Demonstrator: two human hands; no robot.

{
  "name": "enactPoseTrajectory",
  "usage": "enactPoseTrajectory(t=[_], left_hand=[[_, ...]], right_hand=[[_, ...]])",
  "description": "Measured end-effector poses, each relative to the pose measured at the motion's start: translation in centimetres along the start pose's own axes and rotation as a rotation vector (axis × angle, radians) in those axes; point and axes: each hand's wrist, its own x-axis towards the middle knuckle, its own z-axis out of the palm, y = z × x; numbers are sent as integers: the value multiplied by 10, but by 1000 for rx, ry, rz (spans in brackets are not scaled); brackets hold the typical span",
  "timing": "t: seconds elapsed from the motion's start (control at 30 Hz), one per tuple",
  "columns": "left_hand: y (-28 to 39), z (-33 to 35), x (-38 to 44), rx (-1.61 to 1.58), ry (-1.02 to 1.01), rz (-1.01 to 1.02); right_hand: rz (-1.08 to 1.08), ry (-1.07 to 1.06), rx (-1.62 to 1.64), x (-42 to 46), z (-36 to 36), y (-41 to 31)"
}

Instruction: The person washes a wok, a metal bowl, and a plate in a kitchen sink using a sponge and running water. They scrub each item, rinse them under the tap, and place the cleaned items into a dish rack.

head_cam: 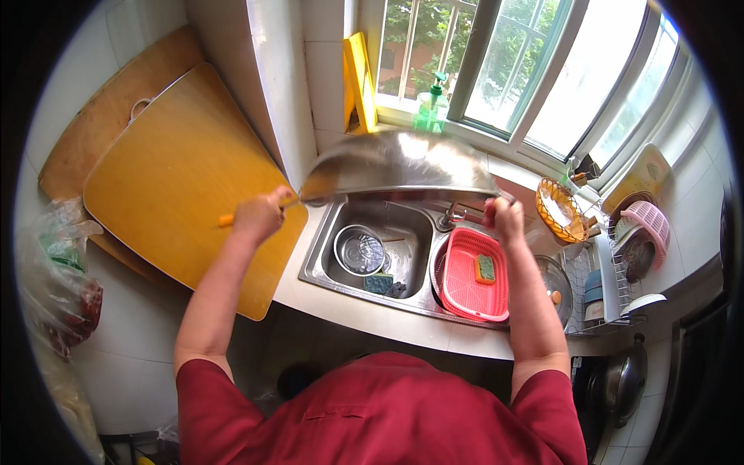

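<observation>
A large metal wok (401, 163) is raised and tilted over the back of the double sink (314, 273), its rounded outside facing up and away from me. My left hand (258, 218) grips its long handle, whose orange end (226, 220) sticks out behind the fist. On the other side, my right hand (504, 218) holds the rim at the small side handle. Beneath it, the left basin contains a metal bowl (359, 250), a blue-green sponge (379, 283) and a dark scouring pad (397, 289). A red plastic basket (465, 285) with a yellow-green sponge (485, 270) fills the right basin.
Left of the sink leans a big yellow-brown board (174, 186). A faucet (449, 218) rises behind the basins. A green pump bottle (431, 110) stands at the window. To the right are a glass lid (555, 290), a woven basket (558, 209) and a loaded dish rack (610, 279).
</observation>
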Motion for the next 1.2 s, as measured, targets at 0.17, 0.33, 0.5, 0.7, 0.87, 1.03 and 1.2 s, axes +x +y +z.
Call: enactPoseTrajectory(t=[0.17, 0.33, 0.5, 0.7, 0.87, 1.03, 1.2], left_hand=[[4, -95, 14, 33, 518, 93], [1, -46, 12, 63, 421, 124], [-10, 56, -20, 10, 39, 101], [-10, 11, -3, 23, 244, 43], [-23, -61, 13, 100, 621, 145], [-10, 12, -5, -12, 487, 136], [-6, 127, -79, -3, -17, -2]], right_hand=[[-471, 13, 168, 17, -12, -88], [-318, -62, 267, 23, -20, -19], [121, 40, -9, -22, 6, 68], [-150, 43, 85, -5, 12, -13], [-818, 149, -121, 29, -4, -97], [-619, 8, 51, 20, -10, -20], [1, 167, -265, -41, 15, 122]])
